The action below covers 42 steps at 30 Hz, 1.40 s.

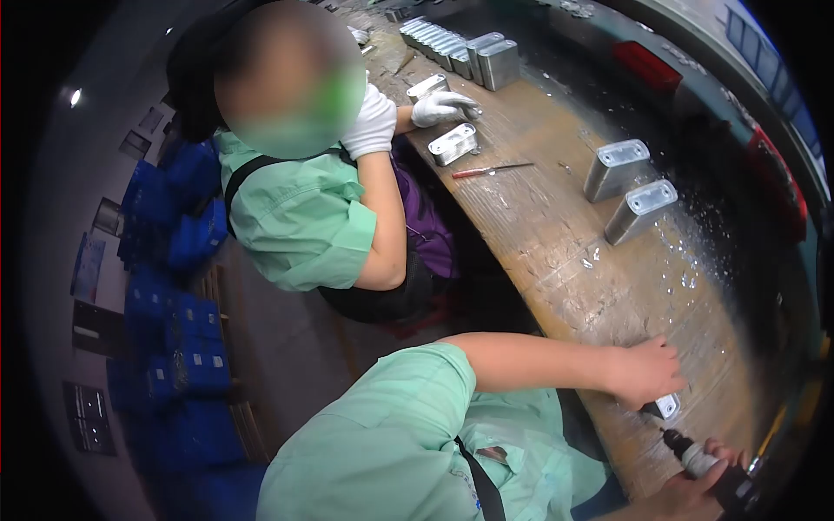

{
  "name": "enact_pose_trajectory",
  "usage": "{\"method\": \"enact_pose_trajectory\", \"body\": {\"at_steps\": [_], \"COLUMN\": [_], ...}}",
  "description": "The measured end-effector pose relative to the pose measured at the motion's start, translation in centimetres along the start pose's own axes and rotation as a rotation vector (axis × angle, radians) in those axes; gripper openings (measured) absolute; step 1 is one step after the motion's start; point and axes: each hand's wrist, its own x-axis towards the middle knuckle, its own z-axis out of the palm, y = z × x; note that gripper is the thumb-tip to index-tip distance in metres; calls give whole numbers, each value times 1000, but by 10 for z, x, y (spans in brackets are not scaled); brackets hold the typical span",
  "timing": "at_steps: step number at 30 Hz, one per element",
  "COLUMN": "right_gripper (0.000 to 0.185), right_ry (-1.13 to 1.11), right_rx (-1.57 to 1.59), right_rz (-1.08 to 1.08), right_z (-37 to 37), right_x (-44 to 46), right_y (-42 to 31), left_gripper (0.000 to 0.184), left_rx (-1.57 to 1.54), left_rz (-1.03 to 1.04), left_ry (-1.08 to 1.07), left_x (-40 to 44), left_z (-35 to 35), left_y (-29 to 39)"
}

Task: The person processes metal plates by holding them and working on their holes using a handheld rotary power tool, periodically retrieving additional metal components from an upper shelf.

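My left hand (647, 373) is closed over a silver metal case (666, 405) on the bench, and only one end of the case shows past my fingers. My right hand (695, 493) grips a dark power drill (731, 484) with a grey collar. Its thin bit points at the visible end of the case; whether the tip touches cannot be made out. Farther up the bench, two similar metal cases (618, 165) (644, 208) stand upright side by side.
A co-worker (304, 208) in a green shirt and white gloves sits at the left, near a metal case (453, 144) and a red-handled tool (486, 170). Several cases (460, 50) line the far bench. Metal chips litter the wooden top (556, 252). Blue bins (187, 347) stand behind.
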Motion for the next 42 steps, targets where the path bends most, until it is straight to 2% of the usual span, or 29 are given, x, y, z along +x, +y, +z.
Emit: {"method": "enact_pose_trajectory", "body": {"at_steps": [2,4,6,7,9,11,13,15,16,17,19,21,22,23,25,28,29,31,32,36,42], "right_gripper": [48,50,49,51,54,59,64,89,94,97,86,69,56,57,55,51,46,65,64,63,62], "right_ry": [1,-93,-179,-184,-181,-163,-165,-383,-384,-387,-409,-346,-446,-546,-467,-81,-109,17,53,106,70], "right_rx": [40,124,259,275,295,133,24,106,77,67,213,104,447,383,356,337,230,111,77,3,-46], "right_rz": [-111,-42,41,28,7,43,-23,-28,-61,76,246,634,677,792,986,1061,1028,1127,1153,1195,1184], "right_z": [53,52,54,61,73,76,74,29,22,18,-22,-59,-67,-86,-109,-100,-95,-85,-79,-67,-61], "right_x": [-9,-15,-25,-29,-37,-46,-58,-61,-66,-71,-86,-105,-110,-118,-141,-174,-184,-196,-195,-189,-171], "right_y": [-53,-63,-65,-66,-70,-75,-60,-34,-28,-42,-26,-11,-3,12,40,82,93,107,114,144,176], "left_gripper": [46,49,51,50,51,52,51,50,54,56,54,53,54,54,55,56,56,55,54,50,48], "left_rx": [42,-114,-522,-698,-985,-1051,-1032,-954,-990,-1064,-1019,-1002,-1011,-1017,-1027,-1025,-1021,-1002,-996,-986,-1023], "left_rz": [69,179,195,99,-24,2,28,98,85,41,77,71,87,95,92,78,77,84,85,86,60], "left_ry": [246,302,65,-13,117,111,112,101,35,2,130,127,117,112,102,69,56,49,53,57,18], "left_x": [-5,-5,-3,-8,-12,-20,-30,-36,-40,-43,-43,-41,-41,-42,-46,-52,-54,-57,-59,-55,-40], "left_z": [-22,-28,-29,-31,-15,-2,10,19,14,3,15,10,9,7,8,8,9,7,6,13,29], "left_y": [18,40,60,70,82,86,86,89,89,89,88,86,86,86,89,89,90,87,86,80,72]}}
